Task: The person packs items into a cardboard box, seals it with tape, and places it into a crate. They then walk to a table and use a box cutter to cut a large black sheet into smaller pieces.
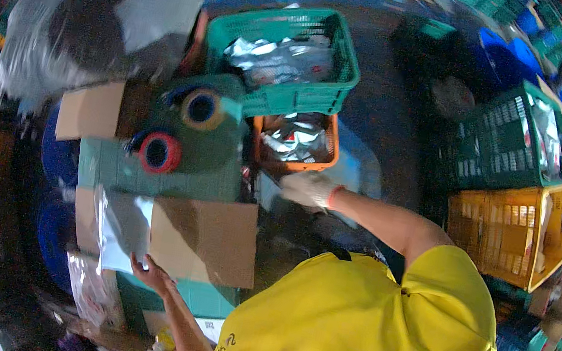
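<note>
My bare left hand (152, 276) is at the lower edge of a clear plastic bag (123, 227), its fingers apart and touching or very near the film. That bag lies over a brown cardboard sheet (210, 238) on a green work surface (124, 167). My right hand (310, 189), in a pale work glove with a red cuff, reaches out just below an orange crate (292, 165). Motion smears its fingers, so I cannot see whether they grip anything. Shiny plastic-wrapped items (295, 139) fill the orange crate.
A green crate (295, 95) of bagged items sits beyond the orange one. Two tape rolls, one tan-rimmed (203, 109) and one red-rimmed (160, 153), stand on the work surface. A large plastic-wrapped bundle (44, 28) is far left. A green crate (498, 139) and yellow crate (490, 224) are stacked right.
</note>
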Motion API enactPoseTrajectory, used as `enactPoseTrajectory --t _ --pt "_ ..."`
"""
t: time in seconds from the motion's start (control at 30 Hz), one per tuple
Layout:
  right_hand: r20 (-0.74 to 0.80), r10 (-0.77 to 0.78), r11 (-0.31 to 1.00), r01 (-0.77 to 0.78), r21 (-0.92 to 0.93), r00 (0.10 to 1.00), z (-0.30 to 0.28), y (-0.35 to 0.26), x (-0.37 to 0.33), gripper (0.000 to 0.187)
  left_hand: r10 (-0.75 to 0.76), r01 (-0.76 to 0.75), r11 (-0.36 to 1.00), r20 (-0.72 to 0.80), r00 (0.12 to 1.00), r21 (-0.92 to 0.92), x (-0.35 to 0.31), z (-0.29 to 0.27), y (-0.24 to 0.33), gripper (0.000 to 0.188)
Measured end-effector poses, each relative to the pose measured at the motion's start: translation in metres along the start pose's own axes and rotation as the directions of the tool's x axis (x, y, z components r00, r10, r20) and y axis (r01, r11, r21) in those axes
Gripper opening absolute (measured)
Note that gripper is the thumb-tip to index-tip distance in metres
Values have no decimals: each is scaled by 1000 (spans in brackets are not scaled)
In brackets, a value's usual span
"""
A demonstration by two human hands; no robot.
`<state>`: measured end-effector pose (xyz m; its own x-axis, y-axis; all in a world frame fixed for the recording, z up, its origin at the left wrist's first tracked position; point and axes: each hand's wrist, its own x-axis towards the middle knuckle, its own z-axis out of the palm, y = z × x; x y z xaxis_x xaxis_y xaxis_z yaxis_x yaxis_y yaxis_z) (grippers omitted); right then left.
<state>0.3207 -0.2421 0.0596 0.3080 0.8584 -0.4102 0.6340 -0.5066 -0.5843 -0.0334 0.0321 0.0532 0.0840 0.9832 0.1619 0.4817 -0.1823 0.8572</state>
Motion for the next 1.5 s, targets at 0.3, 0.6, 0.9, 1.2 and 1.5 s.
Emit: enactPoseTrajectory --t 0.3,0.6,0.9,1.2,1.5 --pt "-150 800 599 -756 263 582 -5 199 -199 29 727 -739 629 519 450 -242 -79 282 230 30" --pt "-225 830 556 -727 403 510 -51 244 -218 39 461 -908 418 852 246 36 -16 556 207 54" --pt "245 963 -16 -881 472 114 52 201 -245 41 235 -851 355 844 482 387 0 703 156 64" --pt "557 827 -354 -843 406 -79 116 161 -239 41 282 -846 410 835 473 341 -24 688 141 57" --pt "458 880 -361 -799 481 -122 115 162 -220 43 302 -852 443 848 435 280 -40 675 140 50"
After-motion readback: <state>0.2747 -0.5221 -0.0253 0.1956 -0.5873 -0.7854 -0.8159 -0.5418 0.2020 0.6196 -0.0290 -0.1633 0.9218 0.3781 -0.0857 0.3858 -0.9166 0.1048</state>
